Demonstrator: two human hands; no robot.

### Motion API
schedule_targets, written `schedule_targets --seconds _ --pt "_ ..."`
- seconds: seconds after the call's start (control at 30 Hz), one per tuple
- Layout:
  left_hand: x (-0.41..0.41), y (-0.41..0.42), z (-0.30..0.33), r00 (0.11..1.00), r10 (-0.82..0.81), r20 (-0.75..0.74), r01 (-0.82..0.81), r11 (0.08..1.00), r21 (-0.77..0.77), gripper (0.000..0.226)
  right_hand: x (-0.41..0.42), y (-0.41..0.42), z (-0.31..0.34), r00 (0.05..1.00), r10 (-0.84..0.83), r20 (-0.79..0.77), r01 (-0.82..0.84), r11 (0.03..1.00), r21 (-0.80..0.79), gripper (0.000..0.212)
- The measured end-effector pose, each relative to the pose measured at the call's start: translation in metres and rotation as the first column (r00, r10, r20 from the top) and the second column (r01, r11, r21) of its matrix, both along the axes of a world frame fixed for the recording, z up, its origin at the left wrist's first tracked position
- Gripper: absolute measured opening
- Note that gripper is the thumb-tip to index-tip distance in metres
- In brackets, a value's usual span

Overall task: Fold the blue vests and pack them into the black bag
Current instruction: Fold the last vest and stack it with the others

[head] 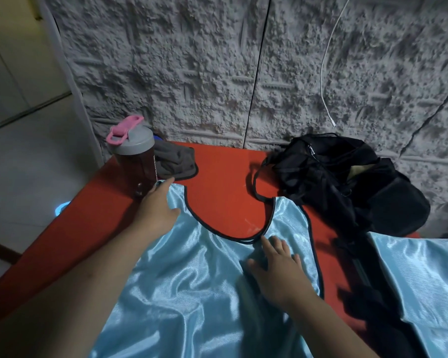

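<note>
Lowest in the frame, two bare forearms reach up from the bottom edge over a shiny light-blue vest (192,293) that lies spread, front up and wrinkled, across the red desk (225,192). Its black-trimmed neckline curves open toward the top of the picture, with red showing through the scoop.

The right hand (277,267), at centre right, lies palm down on the vest just below the neckline; its grip is spread, fingers fanned flat on the cloth and pinching nothing. The left hand (158,208), higher and to the left, rests on the vest's left shoulder strap with fingers extended toward the strap's tip; its grip looks flat and open too, though the fingertips are partly hidden, so a light pinch cannot be ruled out.

At the right edge, a second blue vest (424,280) lies apart from the first, with a dark strap running between them.

Further up on the right, the black bag (347,182) sits slumped on the desk against the wall, its top gaping.

Upper left of the desk stands a dark shaker bottle (133,161) with a grey lid and pink flip cap, just beside the left hand. Behind it lies a crumpled grey cloth (175,160).

A rough grey wall (217,73) closes the back, with a white cable (326,73) hanging at upper right.
</note>
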State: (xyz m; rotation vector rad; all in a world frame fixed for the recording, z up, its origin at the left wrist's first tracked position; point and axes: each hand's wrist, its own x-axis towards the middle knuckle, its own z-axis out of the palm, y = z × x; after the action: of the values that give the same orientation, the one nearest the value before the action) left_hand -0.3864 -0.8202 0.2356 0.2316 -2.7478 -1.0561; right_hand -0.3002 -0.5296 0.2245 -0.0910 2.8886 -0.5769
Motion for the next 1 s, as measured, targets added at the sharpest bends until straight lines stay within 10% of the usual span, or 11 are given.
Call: schedule_targets --seconds 0.37,0.53,0.7,1.0 --pt "0.045 0.010 0.016 0.981 -0.100 -0.165 0.035 0.934 -0.357 0.032 0.004 0.015 0.036 0.965 -0.255 -0.066 0.231 0.940 -0.251 0.055" --pt "0.099 -0.005 0.033 0.927 0.147 0.346 0.096 0.797 -0.596 0.046 0.033 0.032 0.060 0.896 -0.445 -0.003 0.443 0.891 0.097 0.056" --pt "0.130 -0.023 0.031 0.834 0.215 0.508 0.078 0.866 -0.495 0.055 0.063 0.042 0.060 0.867 -0.444 0.227 0.411 0.894 0.178 0.061" --pt "0.126 -0.015 0.029 0.865 0.031 0.502 -0.047 0.999 0.018 0.043 0.046 0.041 0.039 0.923 -0.356 0.144 0.352 0.934 0.057 0.037"
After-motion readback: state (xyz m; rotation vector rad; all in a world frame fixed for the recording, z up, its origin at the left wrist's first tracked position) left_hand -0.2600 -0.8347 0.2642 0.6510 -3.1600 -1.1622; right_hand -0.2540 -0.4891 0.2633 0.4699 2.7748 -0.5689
